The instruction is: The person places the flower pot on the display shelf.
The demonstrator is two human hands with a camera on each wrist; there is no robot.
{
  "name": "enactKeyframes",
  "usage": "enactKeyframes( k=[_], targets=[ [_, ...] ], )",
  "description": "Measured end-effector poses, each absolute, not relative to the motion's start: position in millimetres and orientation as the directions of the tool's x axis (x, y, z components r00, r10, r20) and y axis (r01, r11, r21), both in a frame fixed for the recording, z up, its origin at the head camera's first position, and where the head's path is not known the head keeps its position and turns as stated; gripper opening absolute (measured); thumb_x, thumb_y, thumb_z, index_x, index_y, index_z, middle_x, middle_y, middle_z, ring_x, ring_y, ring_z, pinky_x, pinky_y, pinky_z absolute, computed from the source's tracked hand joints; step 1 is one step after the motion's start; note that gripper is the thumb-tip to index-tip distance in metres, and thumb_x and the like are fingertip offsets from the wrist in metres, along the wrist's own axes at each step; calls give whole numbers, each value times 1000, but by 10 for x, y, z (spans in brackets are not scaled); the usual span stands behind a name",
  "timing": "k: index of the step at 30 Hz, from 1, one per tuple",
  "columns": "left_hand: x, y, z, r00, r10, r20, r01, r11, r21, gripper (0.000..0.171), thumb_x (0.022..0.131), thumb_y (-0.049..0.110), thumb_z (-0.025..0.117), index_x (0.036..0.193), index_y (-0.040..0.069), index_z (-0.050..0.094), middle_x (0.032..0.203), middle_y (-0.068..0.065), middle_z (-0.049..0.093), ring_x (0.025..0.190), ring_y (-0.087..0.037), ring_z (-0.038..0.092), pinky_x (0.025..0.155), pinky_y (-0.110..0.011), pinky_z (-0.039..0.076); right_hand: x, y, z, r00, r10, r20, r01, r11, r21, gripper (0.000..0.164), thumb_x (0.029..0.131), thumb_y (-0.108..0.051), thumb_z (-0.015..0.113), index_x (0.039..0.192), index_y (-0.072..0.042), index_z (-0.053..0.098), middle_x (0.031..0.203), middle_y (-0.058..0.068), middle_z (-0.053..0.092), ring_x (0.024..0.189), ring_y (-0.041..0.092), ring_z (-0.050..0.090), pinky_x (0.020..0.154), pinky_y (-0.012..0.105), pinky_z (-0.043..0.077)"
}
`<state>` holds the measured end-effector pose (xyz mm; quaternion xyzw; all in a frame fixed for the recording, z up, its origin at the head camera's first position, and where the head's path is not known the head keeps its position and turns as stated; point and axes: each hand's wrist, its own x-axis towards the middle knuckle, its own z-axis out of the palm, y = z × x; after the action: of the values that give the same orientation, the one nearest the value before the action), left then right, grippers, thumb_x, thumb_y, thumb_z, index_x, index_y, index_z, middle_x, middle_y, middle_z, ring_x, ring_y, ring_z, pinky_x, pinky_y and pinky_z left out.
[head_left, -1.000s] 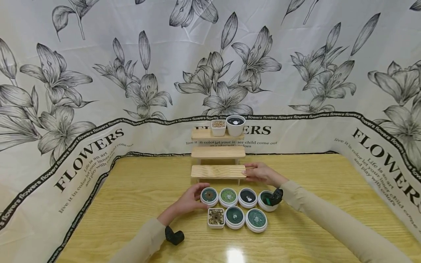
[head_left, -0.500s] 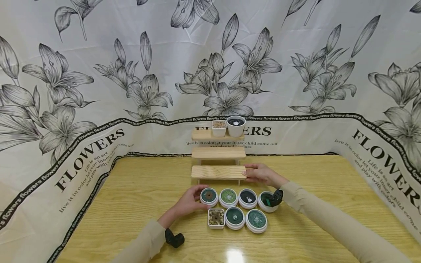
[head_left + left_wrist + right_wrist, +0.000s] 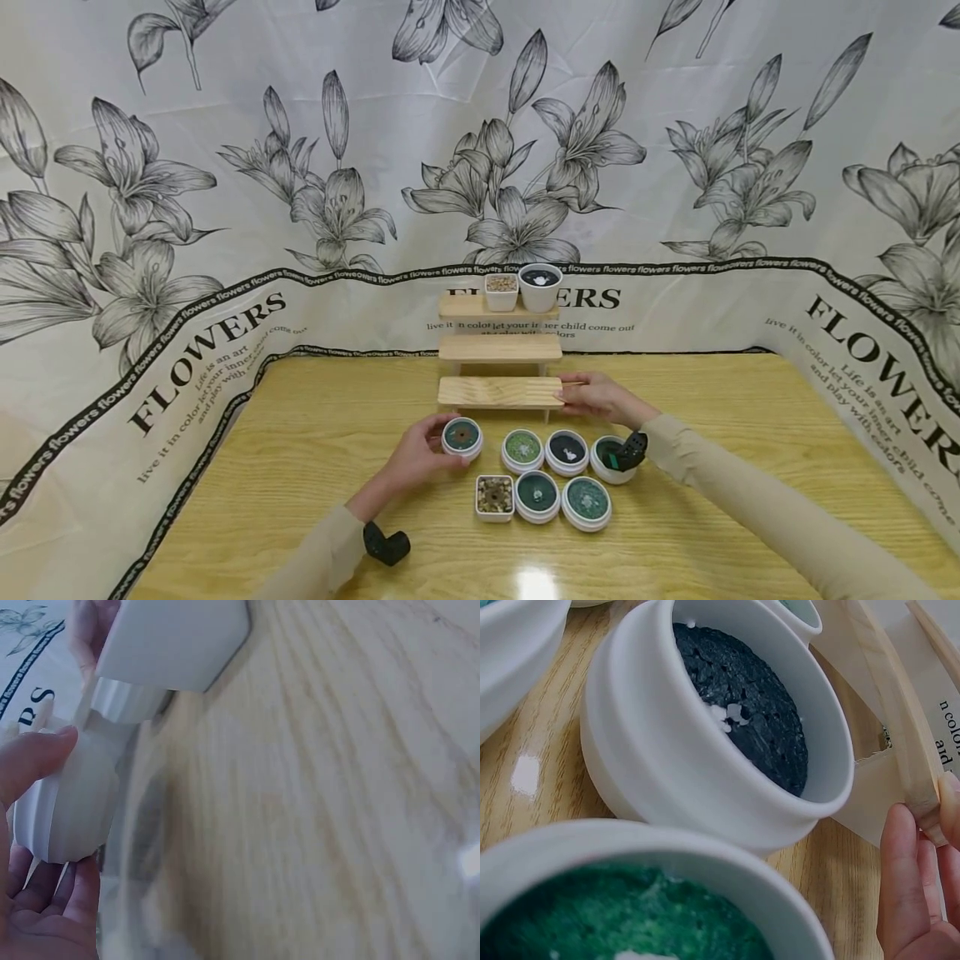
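In the head view my left hand (image 3: 414, 457) grips a round white pot (image 3: 462, 438) with a dark green fill and a brown centre. The left wrist view shows thumb and fingers round the ribbed wall of this pot (image 3: 71, 806). My right hand (image 3: 602, 398) holds the right end of the lowest board of a tiered wooden shelf (image 3: 498, 391); in the right wrist view its fingers pinch that board end (image 3: 924, 802). Beside the held pot stand a green-filled pot (image 3: 522, 448), a black-filled pot (image 3: 567, 450) and a square pebble-filled pot (image 3: 494, 497).
A small square pot (image 3: 502, 293) and a taller round pot (image 3: 540, 288) stand on the top board. More white pots, such as a teal-filled one (image 3: 587, 502), sit close together on the wooden table (image 3: 300, 467). A flower-printed cloth (image 3: 337, 308) hangs behind.
My left hand has taken the pot from the left end of the row, moving it left and slightly back, leaving a gap beside the green-filled pot. The right hand stays at the board.
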<state>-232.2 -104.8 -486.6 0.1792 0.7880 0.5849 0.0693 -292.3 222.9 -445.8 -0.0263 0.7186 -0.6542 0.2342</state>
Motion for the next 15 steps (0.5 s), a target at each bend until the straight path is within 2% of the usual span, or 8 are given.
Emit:
enactKeyframes(
  k=[11,15],
  targets=[
    [-2411,-1182,-4519,-944,292,153,230,250,941,67,73,4,81,133,-1,52,129,-20,57,119,-32,55,100,-37,50,-2931,2200,-4439,-894,-314,-320,265,206,-942,62,96,-3,52,144,18,19,115,16,53,85,5,60,89,27,56],
    [-2467,-1181,-4413,-944,283,171,247,257,934,67,73,4,81,133,-1,52,128,-19,57,118,-31,55,100,-36,50,-2941,2189,-4444,-899,-287,-330,282,196,-939,62,95,-2,54,144,17,20,109,13,56,79,5,62,84,24,57]
  ],
)
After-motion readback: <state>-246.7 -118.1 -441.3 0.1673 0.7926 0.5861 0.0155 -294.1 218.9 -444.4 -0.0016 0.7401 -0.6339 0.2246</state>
